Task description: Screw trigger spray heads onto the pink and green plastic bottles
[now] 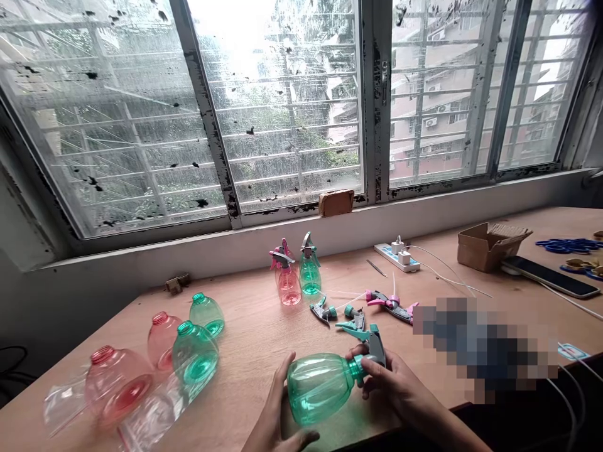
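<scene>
A green spray bottle (320, 386) lies tilted on its side above the table's front edge, with its neck to the right. My left hand (276, 417) cups the bottle's base, thumb below and fingers behind. Around the neck and the grey-green trigger head (375, 346), my right hand (391, 380) is closed. Just beyond the bottle lie loose trigger sprayers: a green one (324, 310), another green one (357, 319) and a pink-and-grey one (393, 306) with a thin tube.
Left are headless red bottles (117, 383) and green bottles (195, 358), beside clear plastic bags (155, 411). Bottles with sprayers, one red (289, 285) and one green (310, 276), stand near the wall. Rightward are a power strip (398, 257), a cardboard box (485, 248) and a phone (551, 276).
</scene>
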Demonstrator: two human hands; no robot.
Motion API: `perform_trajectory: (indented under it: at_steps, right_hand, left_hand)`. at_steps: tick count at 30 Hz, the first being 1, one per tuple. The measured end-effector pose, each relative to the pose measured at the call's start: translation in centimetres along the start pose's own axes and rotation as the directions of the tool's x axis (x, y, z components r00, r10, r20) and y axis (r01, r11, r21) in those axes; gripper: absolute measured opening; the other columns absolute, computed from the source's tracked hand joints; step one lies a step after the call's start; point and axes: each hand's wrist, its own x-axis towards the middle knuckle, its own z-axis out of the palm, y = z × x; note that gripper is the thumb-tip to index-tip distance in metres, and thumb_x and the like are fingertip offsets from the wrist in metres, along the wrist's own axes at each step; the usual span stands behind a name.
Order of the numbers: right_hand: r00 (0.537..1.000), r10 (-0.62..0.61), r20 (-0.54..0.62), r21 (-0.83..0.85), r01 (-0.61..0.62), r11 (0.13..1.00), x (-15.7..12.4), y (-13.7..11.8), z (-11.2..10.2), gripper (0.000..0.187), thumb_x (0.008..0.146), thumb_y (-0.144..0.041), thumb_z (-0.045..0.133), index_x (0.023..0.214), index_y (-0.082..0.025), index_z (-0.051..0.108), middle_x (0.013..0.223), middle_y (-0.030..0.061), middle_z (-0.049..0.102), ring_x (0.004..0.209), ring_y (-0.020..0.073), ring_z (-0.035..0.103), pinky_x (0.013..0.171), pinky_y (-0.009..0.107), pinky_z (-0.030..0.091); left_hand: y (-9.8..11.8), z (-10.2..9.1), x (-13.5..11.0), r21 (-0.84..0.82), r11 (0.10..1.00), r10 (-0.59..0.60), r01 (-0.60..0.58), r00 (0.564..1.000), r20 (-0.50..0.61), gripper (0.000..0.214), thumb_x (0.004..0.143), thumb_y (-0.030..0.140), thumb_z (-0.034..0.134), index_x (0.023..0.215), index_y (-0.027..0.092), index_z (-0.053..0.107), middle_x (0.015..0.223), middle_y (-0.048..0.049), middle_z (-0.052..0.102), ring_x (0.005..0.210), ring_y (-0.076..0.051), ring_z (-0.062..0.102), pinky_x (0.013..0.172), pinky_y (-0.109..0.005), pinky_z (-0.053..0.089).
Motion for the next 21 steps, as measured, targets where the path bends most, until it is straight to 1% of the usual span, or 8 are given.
perform_trajectory:
  at_steps: [2,7,11,14,16,17,19,21]
  right_hand:
    - [1.0,0.0,0.007,-0.005,0.0,1.0,0.0,-0.1,0.1,0.033,0.083,-0.046,0.083,0.104,-0.02,0.079,0.103,0.007,0.071,0.075,0.0166,0.064,0.062,0.028,0.057]
    - [1.0,0.003,0.007,-0.001,-0.003,1.0,0.1,0.2,0.0,0.034,0.084,-0.046,0.083,0.106,-0.02,0.078,0.103,0.0069,0.07,0.075,0.016,0.063,0.06,0.026,0.057]
    - [1.0,0.0,-0.001,-0.003,0.0,1.0,0.2,0.6,-0.2,0.035,0.086,-0.049,0.08,0.103,-0.019,0.077,0.103,0.008,0.07,0.075,0.016,0.061,0.053,0.023,0.055]
    - [1.0,0.011,-0.019,0.014,-0.011,1.0,0.2,0.6,-0.1,0.036,0.084,-0.05,0.081,0.103,-0.019,0.076,0.102,0.0073,0.071,0.074,0.016,0.062,0.054,0.025,0.057]
    - [0.999,0.028,-0.019,0.025,-0.027,0.999,0.2,0.5,0.0,0.038,0.083,-0.05,0.082,0.103,-0.019,0.076,0.1,0.0064,0.071,0.072,0.0159,0.063,0.056,0.026,0.058]
    - [0.999,0.036,-0.015,0.027,-0.035,0.999,0.2,0.4,0.0,0.039,0.082,-0.051,0.083,0.102,-0.019,0.076,0.1,0.0061,0.071,0.072,0.0161,0.064,0.057,0.027,0.058]
    - [0.999,0.049,-0.008,0.021,-0.049,0.999,0.2,0.4,0.1,0.04,0.081,-0.053,0.083,0.1,-0.019,0.075,0.099,0.0055,0.07,0.073,0.0169,0.066,0.059,0.028,0.059]
    - [0.998,0.064,-0.016,0.001,-0.064,0.998,0.2,0.4,0.1,0.042,0.08,-0.055,0.083,0.099,-0.018,0.075,0.094,0.0041,0.069,0.072,0.0166,0.066,0.061,0.029,0.059]
  left_hand:
    - [-0.4,0.1,0.0,-0.027,1.0,-0.003,0.003,1.0,-0.01,0.098,0.085,0.055,0.077,0.163,0.029,0.024,0.172,-0.0093,0.026,0.158,-0.037,0.021,0.128,-0.049,0.025]
    - [-0.8,0.1,0.1,-0.064,0.997,-0.036,0.034,0.998,-0.042,0.075,0.098,0.062,0.054,0.16,0.027,0.03,0.169,-0.0104,0.034,0.157,-0.034,0.027,0.129,-0.051,0.017]
    - [0.2,-0.3,0.2,-0.079,0.996,-0.046,0.044,0.999,-0.023,0.073,0.096,0.056,0.063,0.157,0.028,0.034,0.167,-0.0112,0.038,0.155,-0.033,0.03,0.129,-0.049,0.02]
    - [0.7,-0.2,0.2,-0.103,0.993,-0.052,0.052,0.999,0.01,0.073,0.09,0.048,0.075,0.15,0.031,0.037,0.157,-0.0121,0.052,0.148,-0.033,0.044,0.123,-0.046,0.034]
    - [0.6,0.1,0.2,-0.089,0.995,-0.046,0.045,0.999,-0.015,0.073,0.084,0.04,0.083,0.143,0.033,0.039,0.152,-0.0109,0.057,0.141,-0.033,0.053,0.118,-0.044,0.041]
    - [0.5,0.2,0.2,-0.071,0.997,-0.038,0.035,0.999,-0.032,0.073,0.082,0.035,0.085,0.14,0.035,0.04,0.154,-0.0106,0.055,0.14,-0.033,0.054,0.116,-0.043,0.043]
    - [0.4,0.4,0.1,-0.031,0.999,-0.007,0.005,0.998,-0.067,0.07,0.082,0.026,0.084,0.136,0.035,0.041,0.164,-0.0109,0.043,0.142,-0.032,0.053,0.116,-0.041,0.044]
    - [0.5,0.4,0.0,0.0,1.0,0.015,-0.015,0.997,-0.082,0.071,0.083,0.02,0.079,0.14,0.034,0.039,0.168,-0.0114,0.034,0.146,-0.032,0.048,0.119,-0.04,0.041]
